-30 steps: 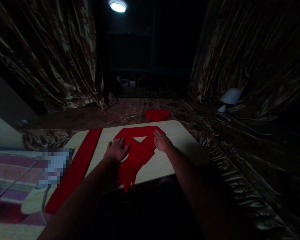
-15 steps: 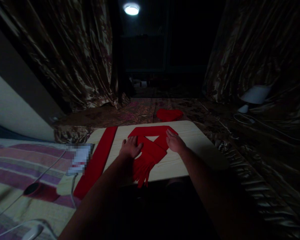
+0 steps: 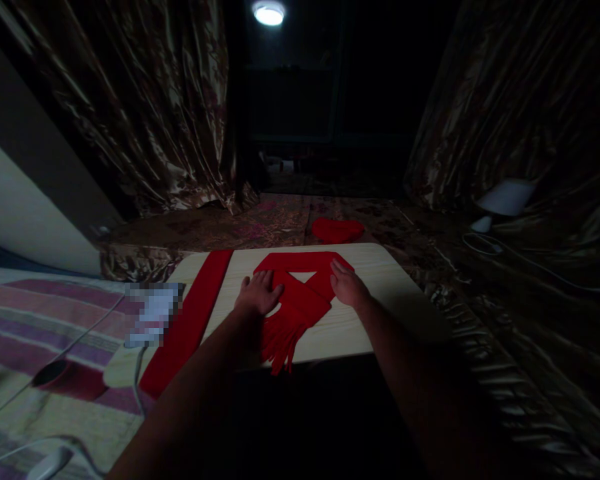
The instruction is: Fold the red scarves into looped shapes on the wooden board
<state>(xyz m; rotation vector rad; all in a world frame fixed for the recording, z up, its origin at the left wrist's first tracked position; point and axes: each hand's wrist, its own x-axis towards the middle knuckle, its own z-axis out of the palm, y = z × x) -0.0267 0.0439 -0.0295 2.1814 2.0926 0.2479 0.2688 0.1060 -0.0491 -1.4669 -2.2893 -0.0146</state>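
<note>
A red fringed scarf (image 3: 303, 300) lies on a pale wooden board table (image 3: 350, 330), folded into a loop with its ends crossed and the fringe hanging towards me over the near edge. My left hand (image 3: 259, 292) rests flat on the scarf's left side, fingers spread. On its right side, my right hand (image 3: 347, 283) lies with fingers stretched out over the cloth. A long red folded strip of cloth (image 3: 193, 320) runs along the table's left part, close to my left forearm.
A red cloth bundle (image 3: 337, 230) sits behind the table. To the left is a striped bed cover (image 3: 45, 320) with cables and a dark red cup-like object (image 3: 70, 380). A blurred-out white item (image 3: 153, 317) lies by the red strip. A small lamp (image 3: 505, 198) stands far right.
The view has shifted slightly, so everything appears a little further left. Both hands stay in place on the scarf, whose shape looks the same.
</note>
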